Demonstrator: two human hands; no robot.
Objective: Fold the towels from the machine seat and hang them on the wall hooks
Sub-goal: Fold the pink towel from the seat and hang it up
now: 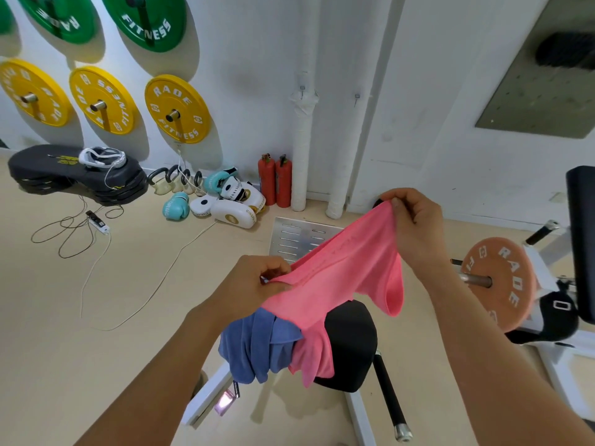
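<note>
Both hands hold the pink towel [335, 268] up above the seat [351, 336]; the left hand [257, 284] pinches its near-left corner, the right hand [415, 223] pinches the far-right one; the top edge runs slanting between them, its long axis near-left to far-right; its lower end hangs beside the blue towel [257, 346] on the seat; the hooks [302, 90] lie far, nearer the right hand.
</note>
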